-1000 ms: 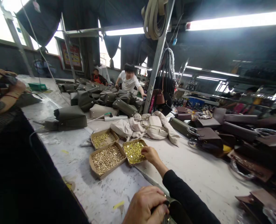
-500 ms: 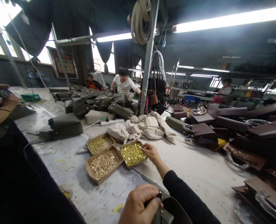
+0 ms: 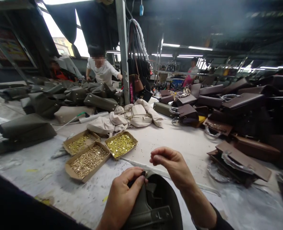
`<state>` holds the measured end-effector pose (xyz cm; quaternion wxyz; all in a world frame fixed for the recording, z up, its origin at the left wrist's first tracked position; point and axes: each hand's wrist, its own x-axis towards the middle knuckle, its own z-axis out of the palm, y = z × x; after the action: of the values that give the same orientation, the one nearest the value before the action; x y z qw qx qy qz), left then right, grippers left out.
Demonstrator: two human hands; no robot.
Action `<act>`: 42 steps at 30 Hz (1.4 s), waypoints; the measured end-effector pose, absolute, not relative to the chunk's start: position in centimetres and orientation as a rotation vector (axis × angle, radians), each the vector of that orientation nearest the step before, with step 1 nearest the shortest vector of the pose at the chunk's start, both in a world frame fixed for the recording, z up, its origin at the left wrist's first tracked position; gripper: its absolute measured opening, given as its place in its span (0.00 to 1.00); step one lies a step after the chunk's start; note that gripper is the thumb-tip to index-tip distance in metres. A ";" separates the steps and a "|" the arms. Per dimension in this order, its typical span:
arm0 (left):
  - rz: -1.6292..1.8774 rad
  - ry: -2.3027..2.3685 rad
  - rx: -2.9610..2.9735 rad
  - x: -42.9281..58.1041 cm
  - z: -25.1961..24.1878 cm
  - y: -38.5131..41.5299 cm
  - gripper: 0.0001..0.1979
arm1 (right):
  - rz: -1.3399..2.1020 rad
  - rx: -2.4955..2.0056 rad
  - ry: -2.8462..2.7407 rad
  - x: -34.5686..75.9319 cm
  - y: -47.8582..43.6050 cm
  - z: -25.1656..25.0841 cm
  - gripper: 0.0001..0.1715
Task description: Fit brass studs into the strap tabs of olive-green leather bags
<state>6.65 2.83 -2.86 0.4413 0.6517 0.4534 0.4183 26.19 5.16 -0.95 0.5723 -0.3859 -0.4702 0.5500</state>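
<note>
My left hand (image 3: 123,196) grips the edge of a dark olive bag (image 3: 153,215), thumb and fingers pinched by a small metal fitting at its rim. The bag stands open toward me, with a strap tab across its front. My right hand (image 3: 175,164) hovers just right of the left hand, thumb and fingertips together; what they hold, if anything, is too small to make out. Ahead and to the left are three cardboard trays: one with shiny gold pieces (image 3: 121,144), one with copper-gold studs (image 3: 88,162), and one partly filled with small gold pieces (image 3: 79,143).
Cream fabric bags (image 3: 136,118) lie behind the trays. Dark olive bags (image 3: 26,129) are heaped at the left and back, brown handbags (image 3: 247,156) at the right. A metal post (image 3: 123,51) rises from the table. A co-worker in a white top (image 3: 100,72) is across it.
My right hand has left the tray of shiny gold pieces and come back beside my left hand. The bag is now higher in view, and the view has turned right.
</note>
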 end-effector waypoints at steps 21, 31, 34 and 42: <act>1.214 1.163 1.821 8.3 -3.3 2.4 0.09 | 1.085 -0.959 -1.242 25.4 1.0 -4.8 0.02; 1.206 1.150 1.838 8.3 -3.8 2.4 0.09 | 1.110 -0.967 -1.236 25.5 1.0 -5.1 0.01; 1.215 1.147 1.859 8.3 -3.8 2.4 0.09 | 1.103 -0.982 -1.233 25.4 0.9 -5.2 0.01; 1.245 1.148 1.907 8.2 -3.7 2.3 0.09 | 1.118 -1.021 -1.220 25.3 0.8 -5.3 0.03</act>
<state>8.21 2.30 -3.74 0.2915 0.7152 0.4307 0.4669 25.32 0.79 -5.29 0.5635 -0.4338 -0.5182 0.4752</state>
